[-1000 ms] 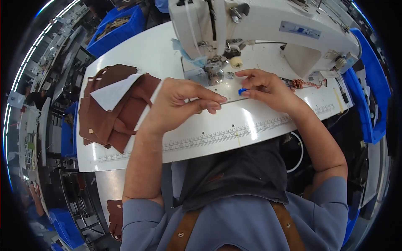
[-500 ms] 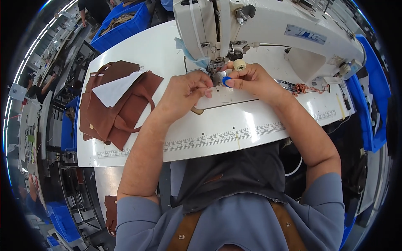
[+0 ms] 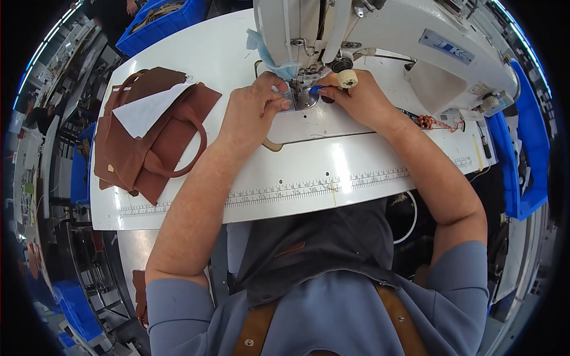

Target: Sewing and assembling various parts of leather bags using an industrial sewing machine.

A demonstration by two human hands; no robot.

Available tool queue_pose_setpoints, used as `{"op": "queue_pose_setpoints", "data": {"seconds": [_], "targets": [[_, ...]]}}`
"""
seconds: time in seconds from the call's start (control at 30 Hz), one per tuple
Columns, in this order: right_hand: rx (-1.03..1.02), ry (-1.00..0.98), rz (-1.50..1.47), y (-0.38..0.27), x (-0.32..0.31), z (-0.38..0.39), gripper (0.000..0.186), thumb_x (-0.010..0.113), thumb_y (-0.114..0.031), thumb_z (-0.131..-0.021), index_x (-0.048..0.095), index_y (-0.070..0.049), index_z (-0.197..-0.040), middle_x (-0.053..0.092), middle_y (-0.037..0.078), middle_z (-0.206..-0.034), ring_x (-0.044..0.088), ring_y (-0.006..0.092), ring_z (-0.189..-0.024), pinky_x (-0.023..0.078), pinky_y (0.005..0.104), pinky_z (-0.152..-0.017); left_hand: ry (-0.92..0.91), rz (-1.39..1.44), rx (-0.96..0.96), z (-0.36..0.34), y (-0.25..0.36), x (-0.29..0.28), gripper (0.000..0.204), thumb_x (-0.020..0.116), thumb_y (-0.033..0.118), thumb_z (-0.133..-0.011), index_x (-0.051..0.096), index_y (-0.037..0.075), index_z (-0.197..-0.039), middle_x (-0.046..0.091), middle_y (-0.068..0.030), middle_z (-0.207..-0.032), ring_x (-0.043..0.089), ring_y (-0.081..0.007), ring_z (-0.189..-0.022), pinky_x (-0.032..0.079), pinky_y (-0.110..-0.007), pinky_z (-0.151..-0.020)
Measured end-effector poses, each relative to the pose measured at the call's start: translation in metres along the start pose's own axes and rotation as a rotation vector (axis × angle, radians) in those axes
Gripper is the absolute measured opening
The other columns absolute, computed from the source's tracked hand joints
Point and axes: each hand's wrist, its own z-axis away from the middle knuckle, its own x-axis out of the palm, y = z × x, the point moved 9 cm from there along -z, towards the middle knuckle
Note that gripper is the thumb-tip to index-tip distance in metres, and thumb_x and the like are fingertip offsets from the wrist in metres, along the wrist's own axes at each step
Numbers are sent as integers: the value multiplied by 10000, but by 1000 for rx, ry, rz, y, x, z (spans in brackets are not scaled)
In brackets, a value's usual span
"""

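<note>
The head of a white sewing machine (image 3: 380,29) stands over the table. My left hand (image 3: 252,107) is just left of its needle area, thumb and fingertips pinched together; whatever lies between them, if anything, is too small to make out. My right hand (image 3: 359,104) is closed at the right of the presser foot (image 3: 307,78), with a small blue piece (image 3: 317,90) at its thumb and fingertips. Its exact kind does not show. Above that hand sits a cream round knob (image 3: 347,78). Metal plates (image 3: 306,99) lie beneath the needle, between my hands.
Brown bag pieces with a looped handle (image 3: 151,160) and a white sheet (image 3: 148,111) lie on the left of the white table (image 3: 237,207). A printed ruler (image 3: 309,188) runs along its front edge. Blue bins (image 3: 160,26) stand beyond both sides. Orange cord (image 3: 436,123) lies at right.
The view has shifted, so the table and the brown pieces sit farther left. Both hands are now closer to the needle area, and the left hand has moved off toward the left of the presser foot.
</note>
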Motion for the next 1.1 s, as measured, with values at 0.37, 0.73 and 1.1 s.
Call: {"op": "queue_pose_setpoints", "data": {"seconds": [0.37,0.73,1.1], "targets": [[302,35,-314,25,16,-1,213,814,-179,-864,760,9,-948,727,85,-786,643,132,-685,528,301,-654,78,-14,-150,-4,-23,2,93,756,69,-865,787,9,-929,772,-91,-859,652,-115,-652,510,-248,-635],[290,52,-429,41,24,0,190,817,-160,-866,776,-3,-964,744,56,-825,643,93,-723,531,263,-674,126,-43,-118,-15,-28,3,140,800,109,-814,790,7,-908,713,-88,-778,581,-117,-600,474,-281,-571],[327,53,-432,48,25,-1,239,848,-202,-846,767,1,-944,734,52,-815,625,80,-731,528,267,-670,159,-25,-125,-13,-26,5,148,774,146,-811,759,-1,-815,711,-122,-777,678,-227,-671,538,-349,-654]]}}
